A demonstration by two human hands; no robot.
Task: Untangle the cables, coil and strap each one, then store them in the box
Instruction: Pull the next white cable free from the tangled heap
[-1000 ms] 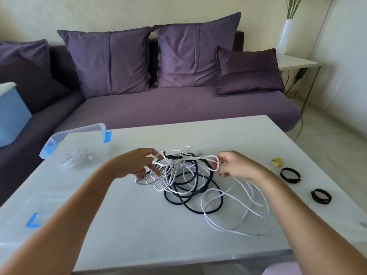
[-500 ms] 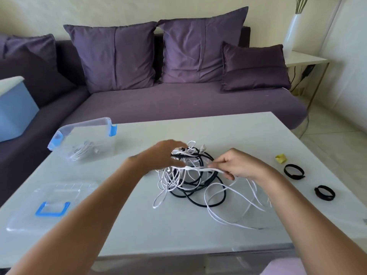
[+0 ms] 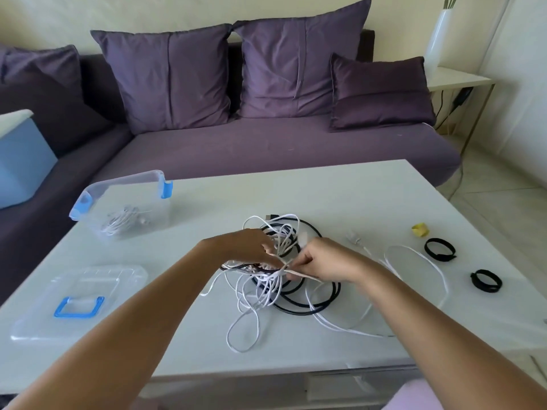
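Tabletop (image 3: 355,199) holds cables (image 3: 307,309); left grip (image 3: 236,247) and right grip (image 3: 328,258) pinch strands between them.

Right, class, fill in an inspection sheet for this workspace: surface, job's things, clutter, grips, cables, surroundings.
Surface: white table.
Job's things: clear box holding one bundled white cable; lid beside it; two black straps at right.
Clutter: small yellow scrap by the straps.
Grips: left hand holds tangled white cables; right hand pinches one strand.
Cables: white cables and black cable tangled together, uncoiled.
Surroundings: purple sofa, white vase, blue bin.
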